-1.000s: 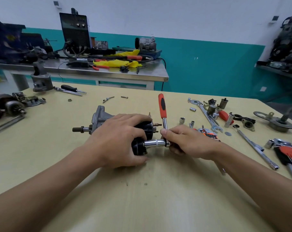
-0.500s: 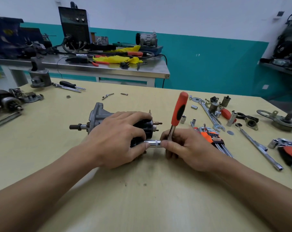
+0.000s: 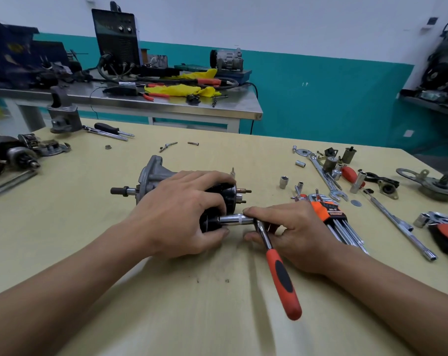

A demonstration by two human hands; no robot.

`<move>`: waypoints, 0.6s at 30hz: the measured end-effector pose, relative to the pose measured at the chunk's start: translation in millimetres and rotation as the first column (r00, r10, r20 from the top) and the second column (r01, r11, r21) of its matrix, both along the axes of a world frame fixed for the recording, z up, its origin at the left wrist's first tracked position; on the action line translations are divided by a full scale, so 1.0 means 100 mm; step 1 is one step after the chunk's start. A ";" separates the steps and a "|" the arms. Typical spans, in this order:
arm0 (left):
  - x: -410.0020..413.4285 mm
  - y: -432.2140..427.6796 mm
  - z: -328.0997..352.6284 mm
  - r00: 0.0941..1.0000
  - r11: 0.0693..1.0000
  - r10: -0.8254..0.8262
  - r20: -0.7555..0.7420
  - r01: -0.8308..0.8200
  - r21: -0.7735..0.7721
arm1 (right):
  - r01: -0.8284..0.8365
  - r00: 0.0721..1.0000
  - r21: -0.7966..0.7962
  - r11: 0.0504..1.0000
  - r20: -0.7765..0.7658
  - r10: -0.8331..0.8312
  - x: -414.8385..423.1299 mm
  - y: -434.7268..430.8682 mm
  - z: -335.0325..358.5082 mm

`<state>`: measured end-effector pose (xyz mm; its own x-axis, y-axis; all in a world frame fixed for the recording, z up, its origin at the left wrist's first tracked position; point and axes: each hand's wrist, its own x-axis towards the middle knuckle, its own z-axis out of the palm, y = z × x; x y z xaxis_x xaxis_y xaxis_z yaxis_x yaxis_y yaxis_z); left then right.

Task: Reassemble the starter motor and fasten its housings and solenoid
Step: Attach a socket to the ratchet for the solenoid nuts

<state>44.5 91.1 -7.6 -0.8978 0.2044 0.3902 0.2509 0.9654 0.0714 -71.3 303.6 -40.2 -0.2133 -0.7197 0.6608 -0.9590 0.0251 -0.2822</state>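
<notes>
The red-and-black handle of a ratchet wrench (image 3: pixel 282 278) slants toward the viewer across the pale tabletop (image 3: pixel 115 291). Its head sits in the right hand (image 3: pixel 294 232), whose thumb and fingers (image 3: pixel 258 210) pinch it where it joins a chrome socket (image 3: pixel 237 219). The socket is pushed into the rear end of the starter motor (image 3: pixel 153 176). The motor lies on its side at the middle of the tabletop, shaft pointing left. The left hand (image 3: pixel 181 209) is clamped over its black body, fingers (image 3: pixel 212 181) curled round it to hold it down.

The job looks well advanced: nose housing and body appear joined, and a rear fastener seems to be under the ratchet. The work is probably not finished, though. Bare studs stick out of the upper rear end, and two loose bolts (image 3: pixel 167 146) and a nut (image 3: pixel 108 147) lie just beyond the motor.

To the right are a hex key set (image 3: pixel 330 214), spare sockets (image 3: pixel 284 181) and a spanner (image 3: pixel 325 176). Further back, a steel bench (image 3: pixel 243 109) carries a welding machine (image 3: pixel 116 39) and yellow cloth (image 3: pixel 184 88).
</notes>
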 end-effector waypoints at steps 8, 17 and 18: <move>-0.01 -0.02 0.00 1.000 1.000 -0.003 0.016 0.004 -0.004 | 0.008 0.997 -0.050 0.999 -0.081 -0.012 -0.01 0.01 -0.04; 0.00 -0.02 0.00 1.000 1.000 0.007 0.006 -0.007 -0.024 | 0.017 0.960 -0.032 0.999 0.281 -0.007 0.01 -0.02 -0.09; 0.00 -0.01 0.00 1.000 1.000 0.007 0.003 -0.007 -0.026 | 0.012 0.942 -0.019 1.000 0.337 -0.005 0.02 -0.02 -0.09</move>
